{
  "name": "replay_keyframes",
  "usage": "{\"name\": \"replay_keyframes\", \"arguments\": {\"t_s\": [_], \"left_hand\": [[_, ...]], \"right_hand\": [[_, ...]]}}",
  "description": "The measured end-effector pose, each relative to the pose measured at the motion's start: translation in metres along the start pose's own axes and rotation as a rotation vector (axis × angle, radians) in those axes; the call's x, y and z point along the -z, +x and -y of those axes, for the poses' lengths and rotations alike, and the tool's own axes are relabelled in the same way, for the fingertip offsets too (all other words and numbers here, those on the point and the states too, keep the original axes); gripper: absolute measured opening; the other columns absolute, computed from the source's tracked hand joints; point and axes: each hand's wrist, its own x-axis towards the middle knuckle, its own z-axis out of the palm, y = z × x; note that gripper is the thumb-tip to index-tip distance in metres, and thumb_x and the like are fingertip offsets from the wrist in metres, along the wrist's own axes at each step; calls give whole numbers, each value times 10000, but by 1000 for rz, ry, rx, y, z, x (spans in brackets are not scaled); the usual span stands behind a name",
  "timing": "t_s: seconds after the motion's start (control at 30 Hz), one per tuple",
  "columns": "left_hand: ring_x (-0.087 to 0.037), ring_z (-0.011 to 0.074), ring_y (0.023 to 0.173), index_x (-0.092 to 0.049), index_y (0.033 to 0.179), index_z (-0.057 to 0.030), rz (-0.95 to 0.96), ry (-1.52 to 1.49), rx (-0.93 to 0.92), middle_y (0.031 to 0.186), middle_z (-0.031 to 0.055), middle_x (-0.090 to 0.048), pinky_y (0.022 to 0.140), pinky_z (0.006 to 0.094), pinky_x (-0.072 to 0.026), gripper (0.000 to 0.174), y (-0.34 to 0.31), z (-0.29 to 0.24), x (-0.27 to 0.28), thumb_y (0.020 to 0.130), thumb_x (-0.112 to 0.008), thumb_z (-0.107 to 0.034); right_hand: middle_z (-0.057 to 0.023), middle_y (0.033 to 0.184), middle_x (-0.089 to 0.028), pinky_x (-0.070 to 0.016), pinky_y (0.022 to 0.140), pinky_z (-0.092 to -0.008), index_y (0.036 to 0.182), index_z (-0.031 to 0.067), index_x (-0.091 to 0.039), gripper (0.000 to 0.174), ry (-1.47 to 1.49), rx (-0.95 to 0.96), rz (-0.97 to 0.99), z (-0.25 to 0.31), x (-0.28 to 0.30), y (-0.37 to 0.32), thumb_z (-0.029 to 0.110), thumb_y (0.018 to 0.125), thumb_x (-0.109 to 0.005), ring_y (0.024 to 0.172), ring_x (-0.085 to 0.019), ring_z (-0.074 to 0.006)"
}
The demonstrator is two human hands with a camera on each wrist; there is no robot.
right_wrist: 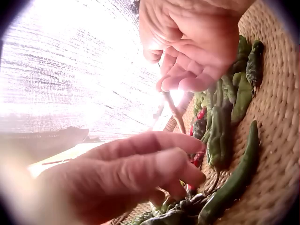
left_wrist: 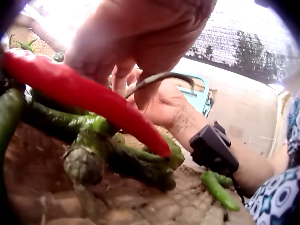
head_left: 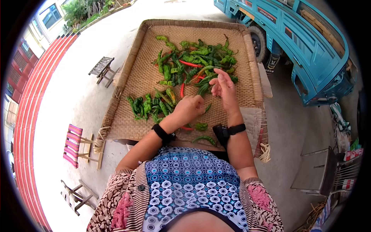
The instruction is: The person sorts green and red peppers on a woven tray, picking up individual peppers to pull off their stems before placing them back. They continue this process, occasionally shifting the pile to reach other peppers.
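Two-handed, works low over a woven tray (head_left: 141, 73) strewn with green peppers (head_left: 148, 106) and a few red ones, on a paved yard (head_left: 77, 92) beside a blue truck (head_left: 293, 42). Pinches a thin dark stem (left_wrist: 161, 76) in the curled fingers of the left hand (head_left: 189, 109), just above a red pepper (left_wrist: 84, 91) lying across the near green pile. Holds the right hand (head_left: 223, 87) just beyond the left, at the near edge of the far heap (head_left: 193, 62), fingers loosely bent, parted from the thumb, clasping nothing.
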Motion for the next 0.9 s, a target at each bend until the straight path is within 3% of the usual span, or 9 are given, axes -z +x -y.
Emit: {"name": "replay_keyframes", "arguments": {"t_s": [0.13, 0.23, 0.33, 0.43, 0.57, 0.7, 0.77, 0.8, 0.9], "left_hand": [[-627, 334, 850, -621, 941, -66, 32, 454, -125, 853, 155, -655, 745, 428, -489, 262, -12, 1, -11, 739, -717, -203], [-637, 325, 848, -620, 963, -63, 103, 310, 38, 860, 151, -654, 741, 433, -494, 241, -2, 1, -6, 777, -688, -200], [-649, 320, 827, -620, 979, -40, -78, 132, 138, 883, 161, -655, 719, 432, -497, 205, -1, -14, 14, 833, -645, -181], [-648, 286, 758, -613, 1018, -29, -173, -15, 149, 867, 148, -653, 672, 390, -497, 173, 1, -11, 23, 890, -600, -145], [-558, 177, 653, -576, 1011, -5, -278, -460, 314, 749, 75, -579, 612, 305, -466, 133, 4, -10, 25, 940, -564, -116], [-568, 182, 661, -540, 1009, 6, -370, -163, 321, 747, 74, -575, 613, 312, -474, 207, -1, -22, 28, 902, -620, -152], [-616, 249, 720, -557, 1009, -21, -141, -120, 154, 785, 99, -604, 653, 361, -492, 276, -7, -14, 20, 831, -687, -186], [-625, 269, 751, -561, 1009, -29, 18, -108, 89, 807, 108, -614, 673, 376, -497, 288, -10, -20, 21, 815, -697, -193], [-632, 322, 860, -579, 1007, -55, 239, 108, -116, 894, 134, -642, 748, 416, -502, 322, -23, -30, 9, 772, -721, -223]], "right_hand": [[-88, 1092, -642, -508, 588, -213, 1324, 82, -524, 451, 181, 68, -119, 4, -3, -2, 376, 983, -541, 733, -626, -90], [-95, 1086, -649, -517, 665, -245, 1310, 93, -544, 412, 21, -22, 52, -4, 11, 4, 342, 981, -550, 764, -625, -97], [-86, 1079, -658, -515, 750, -288, 1230, 82, -606, 339, -269, -48, 134, 1, -1, -2, 292, 966, -574, 839, -636, -133], [-66, 1072, -664, -507, 796, -305, 1127, 67, -657, 276, -544, 150, 295, -9, -6, -2, 266, 943, -604, 910, -636, -163], [-51, 939, -679, -499, 778, -293, 1086, 28, -668, 260, -547, 1, 390, -16, -4, -4, 231, 930, -621, 867, -618, -133], [-33, 860, -665, -487, 737, -269, 1113, 15, -654, 279, -429, 15, 172, -10, -5, -2, 218, 923, -634, 813, -594, -95], [-22, 842, -655, -483, 722, -258, 1132, 14, -643, 299, -265, 132, -43, -13, -3, 2, 222, 917, -644, 792, -585, -84], [-50, 1002, -653, -483, 796, -287, 1210, 33, -597, 357, -283, 183, -87, -6, -2, 1, 241, 924, -642, 897, -588, -121], [-83, 1196, -589, -462, 885, -320, 1286, 56, -540, 410, -925, 634, -458, -6, 6, 6, 262, 941, -619, 1044, -557, -167]]}}
